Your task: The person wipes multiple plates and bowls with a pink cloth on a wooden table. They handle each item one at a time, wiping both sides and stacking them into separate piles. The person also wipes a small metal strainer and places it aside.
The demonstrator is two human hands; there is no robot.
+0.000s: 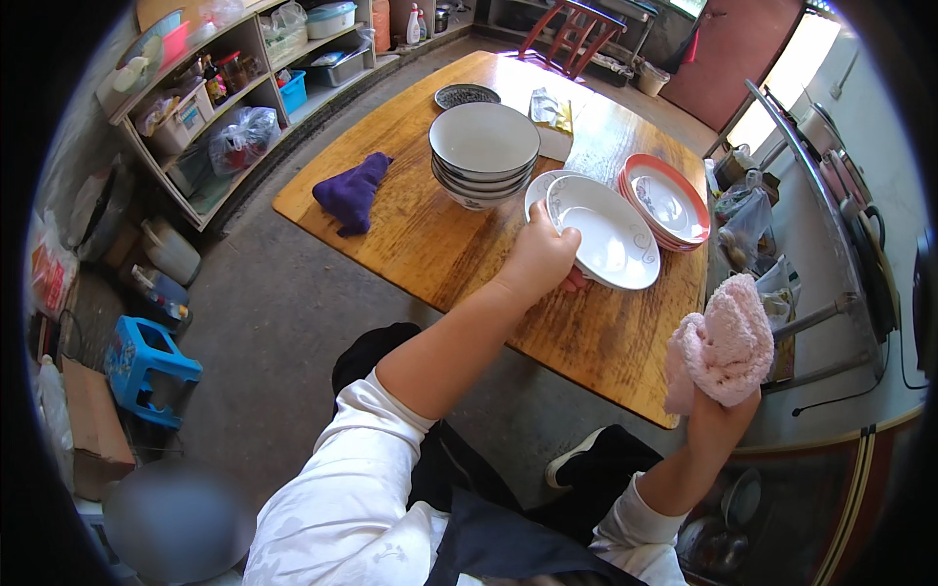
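My left hand (541, 253) grips the near left rim of a white plate (604, 233) with a grey scroll pattern, tilted above the wooden table. Partly behind it shows another white plate (541, 187). A pink terry cloth (722, 344) wraps my right hand (725, 406), raised off the table's right corner; the cloth hides the fingers. To the right of the held plate sits a stack of red-rimmed plates (665, 198). Several nested white bowls with dark rims (484, 146) stand left of the plates. A crumpled purple cloth (353, 194) lies near the table's left edge.
The wooden table (440, 256) also carries a dark patterned dish (467, 96) and a tissue pack (551, 124). A red wooden chair (571, 36) stands behind it. Loaded shelves (220, 110) line the left wall, near a blue plastic stool (150, 370). A metal rack (813, 190) stands to the right.
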